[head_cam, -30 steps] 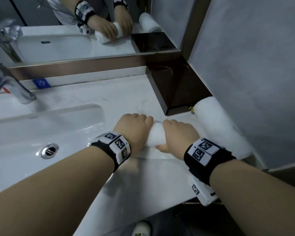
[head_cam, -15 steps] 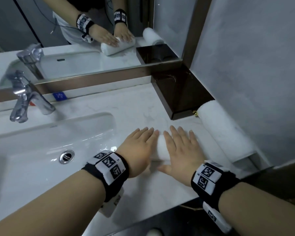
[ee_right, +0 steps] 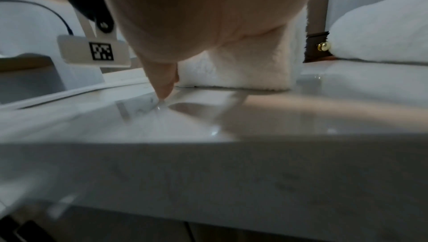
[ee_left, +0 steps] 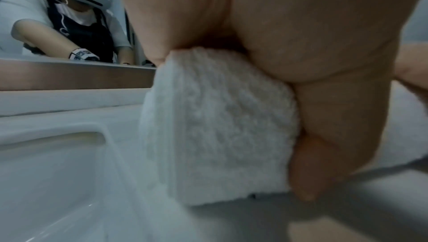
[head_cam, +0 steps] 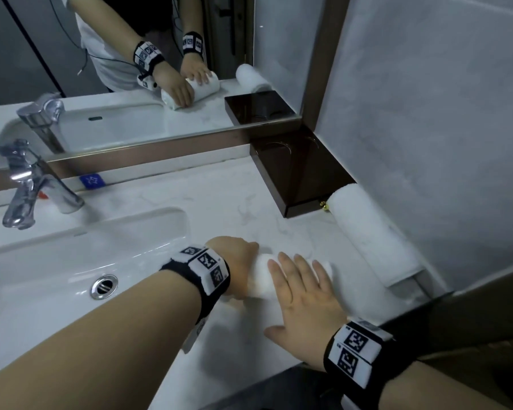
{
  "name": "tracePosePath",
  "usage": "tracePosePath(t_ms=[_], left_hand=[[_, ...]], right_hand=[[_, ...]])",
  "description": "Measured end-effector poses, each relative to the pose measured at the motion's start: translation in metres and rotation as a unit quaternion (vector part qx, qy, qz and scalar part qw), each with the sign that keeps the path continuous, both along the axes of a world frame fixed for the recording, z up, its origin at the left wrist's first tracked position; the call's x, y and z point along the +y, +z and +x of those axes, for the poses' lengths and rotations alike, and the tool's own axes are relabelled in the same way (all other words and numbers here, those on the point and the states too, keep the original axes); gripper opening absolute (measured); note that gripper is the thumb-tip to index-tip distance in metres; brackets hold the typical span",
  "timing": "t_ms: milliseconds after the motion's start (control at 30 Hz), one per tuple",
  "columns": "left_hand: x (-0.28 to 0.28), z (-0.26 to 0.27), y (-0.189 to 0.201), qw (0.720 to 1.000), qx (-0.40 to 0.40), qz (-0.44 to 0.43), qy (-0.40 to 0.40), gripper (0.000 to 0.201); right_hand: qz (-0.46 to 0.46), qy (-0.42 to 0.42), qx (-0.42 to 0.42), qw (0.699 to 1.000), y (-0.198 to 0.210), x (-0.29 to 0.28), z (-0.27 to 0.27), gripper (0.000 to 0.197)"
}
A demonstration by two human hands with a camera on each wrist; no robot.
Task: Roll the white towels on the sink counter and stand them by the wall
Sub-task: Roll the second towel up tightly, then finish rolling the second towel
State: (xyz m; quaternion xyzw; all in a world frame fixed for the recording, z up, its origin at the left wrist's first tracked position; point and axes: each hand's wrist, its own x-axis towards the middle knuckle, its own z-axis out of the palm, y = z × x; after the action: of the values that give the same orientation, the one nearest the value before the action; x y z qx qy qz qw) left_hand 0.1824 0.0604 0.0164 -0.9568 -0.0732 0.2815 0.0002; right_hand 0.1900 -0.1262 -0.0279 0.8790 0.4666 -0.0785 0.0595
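Observation:
A white towel [head_cam: 261, 276], rolled into a short cylinder, lies on the marble counter [head_cam: 219, 202] right of the basin. My left hand [head_cam: 234, 254] grips its left end. In the left wrist view the towel [ee_left: 220, 127] sits between thumb [ee_left: 324, 136] and fingers. My right hand [head_cam: 302, 291] presses flat on the roll's top with straight fingers. In the right wrist view the towel [ee_right: 243, 68] shows under the palm, and the thumb tip touches the counter. A second rolled towel [head_cam: 367, 232] lies along the right wall.
The white sink basin [head_cam: 86, 250] with its drain [head_cam: 103, 287] and chrome faucet [head_cam: 27, 187] lie to the left. A dark brown box [head_cam: 302, 173] fills the back right corner under the mirror [head_cam: 131, 69]. The counter's front edge runs just below my wrists.
Both hands went from curled on the roll to flat on it. Now my left hand has curled round the roll's left end, while the right stays flat.

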Motion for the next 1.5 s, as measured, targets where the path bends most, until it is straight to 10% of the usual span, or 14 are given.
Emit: tracePosePath(t_ms=[267, 467, 1000, 1267, 1500], left_hand=[[-0.001, -0.009, -0.016, 0.994, -0.075, 0.033, -0.069, 0.046], [0.002, 0.001, -0.017, 0.988, -0.09, 0.027, -0.124, 0.063], [-0.037, 0.1, -0.011, 0.922, -0.135, 0.053, -0.358, 0.057], [-0.054, 0.12, -0.02, 0.928, -0.23, 0.042, -0.292, 0.069], [-0.034, 0.097, -0.031, 0.964, -0.257, -0.033, -0.068, 0.084]], right_hand=[[0.059, -0.027, 0.051, 0.997, 0.025, 0.004, 0.023, 0.066], [0.03, -0.079, 0.196, 0.977, 0.026, 0.004, 0.052, 0.078], [0.1, -0.305, 0.155, 0.934, 0.002, -0.039, 0.03, 0.097], [0.112, -0.387, 0.174, 0.898, 0.001, -0.048, 0.052, 0.096], [0.113, -0.391, 0.216, 0.887, 0.001, -0.048, 0.065, 0.092]])
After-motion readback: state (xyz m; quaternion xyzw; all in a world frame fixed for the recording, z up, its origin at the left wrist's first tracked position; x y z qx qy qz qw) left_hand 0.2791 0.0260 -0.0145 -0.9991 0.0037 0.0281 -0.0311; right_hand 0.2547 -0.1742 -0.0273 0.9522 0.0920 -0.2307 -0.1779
